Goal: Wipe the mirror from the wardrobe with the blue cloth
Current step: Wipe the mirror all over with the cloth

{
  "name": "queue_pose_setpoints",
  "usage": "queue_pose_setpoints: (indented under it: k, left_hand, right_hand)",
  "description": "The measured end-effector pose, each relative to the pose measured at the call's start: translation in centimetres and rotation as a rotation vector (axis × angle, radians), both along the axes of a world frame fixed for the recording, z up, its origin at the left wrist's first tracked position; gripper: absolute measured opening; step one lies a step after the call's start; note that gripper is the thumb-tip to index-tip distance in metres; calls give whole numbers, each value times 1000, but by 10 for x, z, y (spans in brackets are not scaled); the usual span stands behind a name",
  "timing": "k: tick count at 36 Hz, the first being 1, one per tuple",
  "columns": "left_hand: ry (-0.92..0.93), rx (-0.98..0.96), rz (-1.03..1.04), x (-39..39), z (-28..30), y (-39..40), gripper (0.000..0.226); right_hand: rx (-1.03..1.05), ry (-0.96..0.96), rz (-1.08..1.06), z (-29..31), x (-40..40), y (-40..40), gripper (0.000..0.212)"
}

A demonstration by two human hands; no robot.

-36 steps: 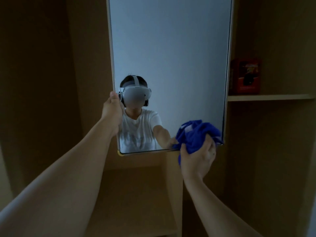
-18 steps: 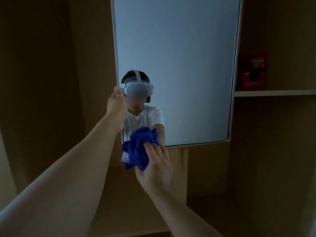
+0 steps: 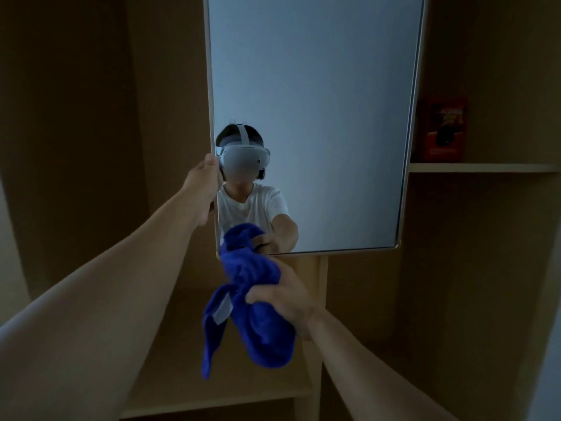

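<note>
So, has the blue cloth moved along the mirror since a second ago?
Yes. The blue cloth went from the mirror's bottom right corner to its bottom left corner, bunched in the right hand, near the left hand holding the left edge.

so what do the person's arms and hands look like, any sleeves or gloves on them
Both forearms are bare up to the frame edge: no sleeves, gloves, watch or rings visible on the left hand or right hand. The mirror reflection shows a short-sleeved white T-shirt.

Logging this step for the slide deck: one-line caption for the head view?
Left hand grips the mirror edge while right hand holds the bunched blue cloth at its bottom-left corner.
</note>
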State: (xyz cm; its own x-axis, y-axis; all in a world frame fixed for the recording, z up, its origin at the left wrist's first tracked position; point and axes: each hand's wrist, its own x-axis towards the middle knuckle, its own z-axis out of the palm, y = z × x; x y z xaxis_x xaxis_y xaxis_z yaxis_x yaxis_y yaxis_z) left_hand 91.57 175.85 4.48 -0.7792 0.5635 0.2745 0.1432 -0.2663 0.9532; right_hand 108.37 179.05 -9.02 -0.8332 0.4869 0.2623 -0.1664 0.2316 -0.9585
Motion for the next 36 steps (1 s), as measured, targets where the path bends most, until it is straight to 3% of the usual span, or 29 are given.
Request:
queue_pose_setpoints:
  k: [4,8,12,14,16,20,21,23,26,30,33,36]
  left_hand:
    - [74,-23,177,19,-34,-9,24]
    - [114,1,405,44,-73,-18,14]
    - [204,81,522,68,-95,-35,11]
    - [215,115,440,81,-101,-41,15]
    - [78,143,237,94,-105,-44,17]
    - [-497,84,-384,119,-109,-41,54]
    - [-600,86,-482,120,-109,-40,61]
    - [-654,74,-553,114,-108,-39,62]
    - [-600,41,-454,100,-107,-34,46]
    - [-503,61,-287,97,-98,-31,36]
    - [-446,37,-308,101,-85,-32,26]
    - [-460,-39,-392,95,-75,-35,48]
  right_hand:
    - [-285,78,34,8,18,6,38]
    - [-550,151,66,9,22,8,56]
    - [-738,263,195,7,24,13,27]
    - [-780,343,292,7,24,13,29]
    - [-798,392,363,8,24,12,38]
    - [-880,393,294,10,23,10,43]
    - [-859,355,261,13,24,10,46]
    - [-612,227,123,22,30,12,47]
    - [-227,94,-37,39,40,14,54]
    - [-97,27,130,56,41,7,51]
    - [91,18,-10,59,28,3,50]
    - [55,154,-173,51,15,7,54]
